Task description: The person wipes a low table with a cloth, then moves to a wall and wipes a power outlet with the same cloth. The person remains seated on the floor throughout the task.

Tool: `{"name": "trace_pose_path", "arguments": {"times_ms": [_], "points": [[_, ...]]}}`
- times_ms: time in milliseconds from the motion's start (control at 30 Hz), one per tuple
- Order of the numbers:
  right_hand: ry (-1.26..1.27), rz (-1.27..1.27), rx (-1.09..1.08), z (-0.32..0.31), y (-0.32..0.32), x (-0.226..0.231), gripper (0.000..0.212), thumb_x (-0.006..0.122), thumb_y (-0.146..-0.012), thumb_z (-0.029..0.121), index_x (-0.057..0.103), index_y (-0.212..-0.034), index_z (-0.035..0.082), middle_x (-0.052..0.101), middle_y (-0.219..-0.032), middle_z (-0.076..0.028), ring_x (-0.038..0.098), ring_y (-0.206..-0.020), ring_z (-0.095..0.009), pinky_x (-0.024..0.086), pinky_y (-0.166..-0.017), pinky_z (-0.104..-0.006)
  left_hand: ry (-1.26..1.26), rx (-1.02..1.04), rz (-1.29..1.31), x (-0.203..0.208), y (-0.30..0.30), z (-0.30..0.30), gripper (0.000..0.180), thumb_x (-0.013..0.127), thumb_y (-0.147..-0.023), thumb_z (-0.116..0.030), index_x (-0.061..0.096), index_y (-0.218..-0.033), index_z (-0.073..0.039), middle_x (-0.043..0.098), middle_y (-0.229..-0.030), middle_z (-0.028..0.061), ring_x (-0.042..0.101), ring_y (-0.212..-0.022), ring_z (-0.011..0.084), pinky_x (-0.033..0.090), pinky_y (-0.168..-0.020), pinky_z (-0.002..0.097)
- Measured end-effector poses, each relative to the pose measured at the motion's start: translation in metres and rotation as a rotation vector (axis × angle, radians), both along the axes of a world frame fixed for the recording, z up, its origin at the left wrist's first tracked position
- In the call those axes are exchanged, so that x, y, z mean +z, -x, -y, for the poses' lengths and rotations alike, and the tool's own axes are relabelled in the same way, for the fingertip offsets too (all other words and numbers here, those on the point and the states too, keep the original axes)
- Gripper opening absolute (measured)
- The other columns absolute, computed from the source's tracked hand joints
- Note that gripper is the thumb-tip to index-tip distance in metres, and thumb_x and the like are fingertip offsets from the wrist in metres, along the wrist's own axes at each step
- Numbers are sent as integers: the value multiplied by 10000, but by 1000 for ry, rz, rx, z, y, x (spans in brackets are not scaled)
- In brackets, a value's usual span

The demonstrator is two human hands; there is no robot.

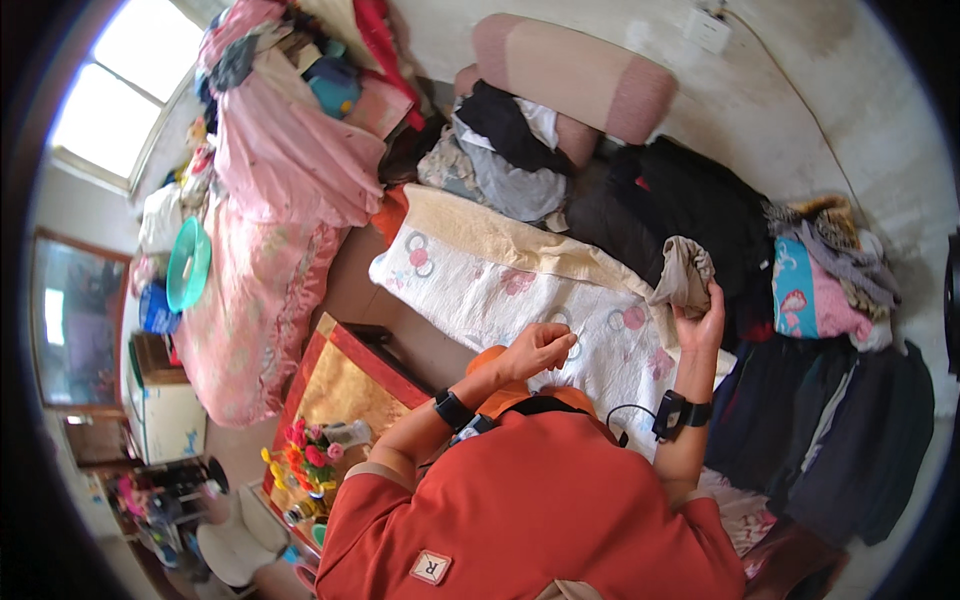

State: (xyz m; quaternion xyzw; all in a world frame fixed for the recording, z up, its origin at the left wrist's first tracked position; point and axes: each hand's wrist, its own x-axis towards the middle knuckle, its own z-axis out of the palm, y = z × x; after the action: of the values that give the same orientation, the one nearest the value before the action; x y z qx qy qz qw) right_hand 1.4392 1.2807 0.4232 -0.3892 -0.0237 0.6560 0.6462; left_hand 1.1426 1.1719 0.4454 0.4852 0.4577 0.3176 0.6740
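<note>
My right hand [703, 320] is raised over the right end of a white quilted cover [470, 285] with a floral and ring pattern. It grips a bunched-up taupe cloth [684, 272] from below; whether this is a garment cannot be made out. My left hand [541, 350] hovers above the cover near its front edge, fingers curled in and nothing visible in them. A cream-coloured cloth edge [520, 240] runs along the cover's back side. Dark clothes [665, 200] lie heaped just behind the taupe cloth.
Grey and black clothes [515, 180] are piled under a pink-beige cushion [575, 75]. Folded dark trousers [850, 430] and a stack of coloured textiles [825, 285] lie at right. A red-edged table [345, 370] with artificial flowers stands left. Pink bedding [250, 310] lies beyond.
</note>
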Motion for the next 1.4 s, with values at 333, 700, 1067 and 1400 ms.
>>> {"name": "trace_pose_path", "arguments": {"times_ms": [333,700,1067,1400], "points": [[-16,39,189,2,53,6,386,622,-927,300,639,-1273,132,651,-1290,-35,597,-1195,-241,488,-969,-436,17,95,80,-9,30,35,378,514,-1037,-338,580,-777,-70,580,-621,-16,510,-546,60,430,-518,249],[8,39,118,20,40,5,376,608,-938,280,641,-1276,120,643,-1310,-49,604,-1196,-245,504,-947,-437,34,12,54,-11,31,28,401,550,-1018,-350,596,-772,-37,592,-624,4,540,-565,82,442,-529,268],[45,56,31,18,49,15,402,614,-931,298,633,-1292,123,638,-1315,-33,584,-1216,-233,457,-978,-456,80,-59,98,-5,45,2,399,543,-1027,-387,599,-814,-55,575,-637,-10,519,-571,74,424,-531,263],[-44,62,-49,-3,46,48,412,628,-926,308,633,-1294,123,638,-1312,-23,571,-1217,-218,432,-991,-438,74,-156,107,26,50,-58,408,527,-1032,-379,582,-774,-67,579,-645,-6,514,-562,79,418,-522,258]]}}
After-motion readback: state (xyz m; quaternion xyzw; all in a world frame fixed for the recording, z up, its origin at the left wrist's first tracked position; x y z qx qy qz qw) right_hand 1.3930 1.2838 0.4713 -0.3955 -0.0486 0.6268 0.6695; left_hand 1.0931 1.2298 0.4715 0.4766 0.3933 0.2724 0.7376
